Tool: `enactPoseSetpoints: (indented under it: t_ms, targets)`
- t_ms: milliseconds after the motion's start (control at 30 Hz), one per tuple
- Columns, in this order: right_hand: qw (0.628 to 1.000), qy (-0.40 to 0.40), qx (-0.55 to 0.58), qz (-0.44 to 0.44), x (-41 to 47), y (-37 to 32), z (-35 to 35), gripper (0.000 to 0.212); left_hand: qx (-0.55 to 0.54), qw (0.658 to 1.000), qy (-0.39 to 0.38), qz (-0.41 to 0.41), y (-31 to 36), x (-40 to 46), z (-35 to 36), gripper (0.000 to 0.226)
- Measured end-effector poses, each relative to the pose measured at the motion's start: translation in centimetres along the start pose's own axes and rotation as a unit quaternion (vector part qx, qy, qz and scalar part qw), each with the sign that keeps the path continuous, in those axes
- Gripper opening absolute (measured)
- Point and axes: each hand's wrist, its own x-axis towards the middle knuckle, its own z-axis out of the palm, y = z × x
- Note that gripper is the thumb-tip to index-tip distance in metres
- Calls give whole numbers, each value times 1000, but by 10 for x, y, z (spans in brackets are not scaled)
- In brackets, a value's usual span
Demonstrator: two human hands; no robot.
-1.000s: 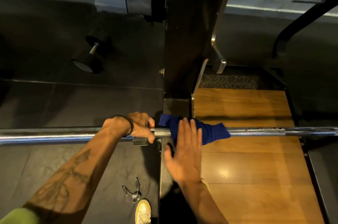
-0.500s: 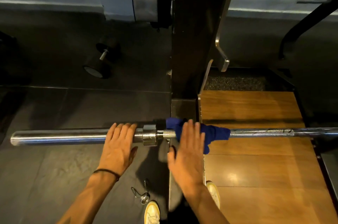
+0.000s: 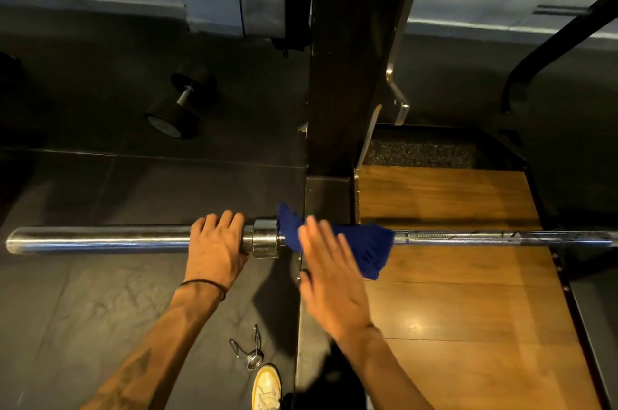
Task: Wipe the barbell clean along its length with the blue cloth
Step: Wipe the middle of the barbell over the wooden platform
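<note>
One barbell is seen lying level across the view, its long axis running from nine o'clock to three o'clock, with the thick smooth sleeve end pointing to nine o'clock and the thinner knurled shaft carried off past the edge at three o'clock. One blue cloth is draped over the shaft just at the three o'clock side of the collar, with one corner hanging down toward six o'clock. Two hands are counted. The left hand is laid over the sleeve right beside the collar, its fingers curled over the top of the bar in a grip. The right hand is held flat with its fingers straight and together, blurred, lying on the near part of the cloth over the shaft; nothing is gripped by it. No container is seen. On the dark floor one dumbbell is seen toward ten o'clock, well apart from the bar, and one spring clip lies near six o'clock, just beside one yellow shoe. One dark rack upright stands at twelve o'clock behind the cloth, and a wooden platform fills the area from three to five o'clock beneath the shaft
</note>
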Motion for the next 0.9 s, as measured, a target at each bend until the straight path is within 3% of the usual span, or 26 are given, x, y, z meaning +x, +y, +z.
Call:
enactPoseSetpoints:
  t_ms: [100,167,200,267,367,433,500,567,600,667,767,833,900]
  targets:
    - [985,29,-18,169,2,42,-3,89,-12,1000,-4,2,0,4,-2,45]
    - [975,42,19,218,9,30,-5,86,-14,1000,-2,2,-1,6,-2,44]
    - [980,38,36,194,14,14,-3,88,-12,1000,-6,1,-1,7,-2,44]
    - [996,-10,49,69,11,-21,3,95,-9,1000,-7,2,-2,7,0,45]
    - [996,-32,-4,-86,9,-4,5,99,-8,1000,-9,5,-1,8,-3,43]
    - [997,-11,-40,-66,11,37,3,90,-8,999,-32,-2,1,9,-5,41]
    - [997,17,-27,68,10,58,-2,82,-2,999,-38,-3,0,11,-7,41]
    - [983,32,36,180,16,36,-6,87,1,999,-44,-4,-2,13,-7,41]
    - [981,21,65,183,21,14,-4,91,6,999,-52,-2,-2,15,-8,41]
    - [992,-49,80,82,21,-26,-2,99,11,997,-80,1,-2,20,-12,42]
    - [995,-73,45,-56,22,-10,-1,92,9,993,-114,3,-3,26,-19,43]
    - [999,-30,39,-22,15,33,0,80,3,990,-138,2,-3,30,-23,43]
    - [994,21,37,97,3,75,-5,74,14,986,-165,5,-3,35,-27,46]
